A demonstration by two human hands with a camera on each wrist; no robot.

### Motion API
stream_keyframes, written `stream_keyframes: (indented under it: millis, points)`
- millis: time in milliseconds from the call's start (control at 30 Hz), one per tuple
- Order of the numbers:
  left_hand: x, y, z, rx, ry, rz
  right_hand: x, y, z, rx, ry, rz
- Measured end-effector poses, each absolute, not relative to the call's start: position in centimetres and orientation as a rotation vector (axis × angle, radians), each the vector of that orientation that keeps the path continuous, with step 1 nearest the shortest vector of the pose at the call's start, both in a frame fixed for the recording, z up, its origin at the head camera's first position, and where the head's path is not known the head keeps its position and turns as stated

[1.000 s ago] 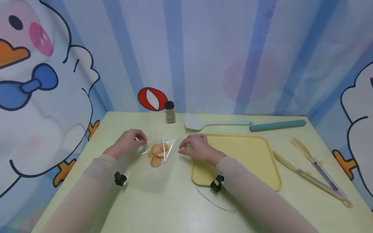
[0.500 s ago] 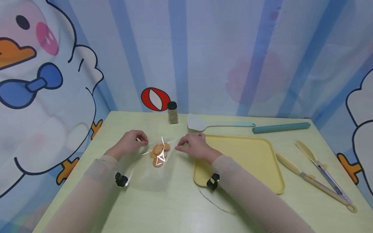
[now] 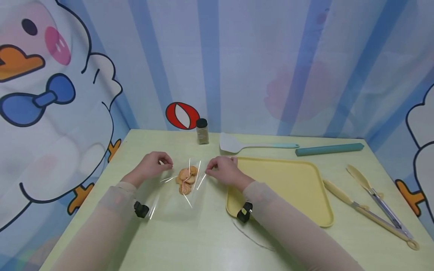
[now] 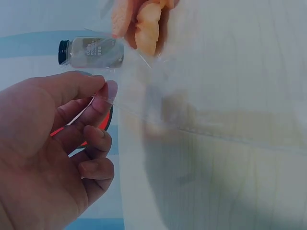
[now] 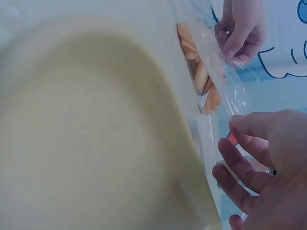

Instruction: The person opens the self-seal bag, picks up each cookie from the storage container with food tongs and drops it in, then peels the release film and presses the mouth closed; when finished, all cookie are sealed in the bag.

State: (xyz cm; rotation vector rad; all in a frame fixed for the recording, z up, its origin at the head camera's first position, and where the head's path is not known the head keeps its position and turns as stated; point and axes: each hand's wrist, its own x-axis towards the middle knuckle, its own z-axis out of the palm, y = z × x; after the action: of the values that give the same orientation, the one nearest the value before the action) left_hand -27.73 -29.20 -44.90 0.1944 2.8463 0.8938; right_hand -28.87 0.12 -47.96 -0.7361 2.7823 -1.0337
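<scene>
A clear plastic bag [image 3: 169, 207] with several golden cookies [image 3: 185, 176] inside lies on the table between both hands. The left hand [image 3: 153, 165] pinches the bag's left edge between thumb and index finger; the left wrist view shows the film [image 4: 158, 120] running from those fingertips. On the other side, the right hand [image 3: 223, 169] pinches the right edge, with its other fingers loosely bent. In the right wrist view the cookies [image 5: 199, 72] appear through the film. That hand is over the left edge of a yellow tray [image 3: 278, 188].
A black-capped spice jar [image 3: 202, 132] stands behind the bag. A spatula [image 3: 230, 143] and a teal rod [image 3: 329, 149] lie along the back. Beige-tipped tongs [image 3: 373, 214] rest at the right. A thin string [image 3: 251, 239] lies in front of the tray.
The right hand has come left to the bag's edge and now pinches it. Light streaks on the film have shifted. The left hand keeps its hold.
</scene>
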Motion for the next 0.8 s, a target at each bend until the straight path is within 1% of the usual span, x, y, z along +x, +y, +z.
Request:
stream_keyframes:
  millis: [267,500,667,800]
  points:
    - [-27.4,-30.1,-44.7,0.184,2.855,0.985,-28.4,0.7,-47.7,-0.716,2.767,-1.147]
    - [-27.0,-30.6,-43.9,0.173,2.857,1.165,-27.9,2.4,-47.2,-0.698,2.77,-1.337]
    - [-26.5,-30.3,-43.1,0.187,2.891,1.279,-27.6,3.7,-46.6,-0.765,2.829,-1.452]
    - [-25.8,-29.7,-42.1,0.269,2.919,1.351,-27.3,4.6,-45.8,-0.855,2.878,-1.48]
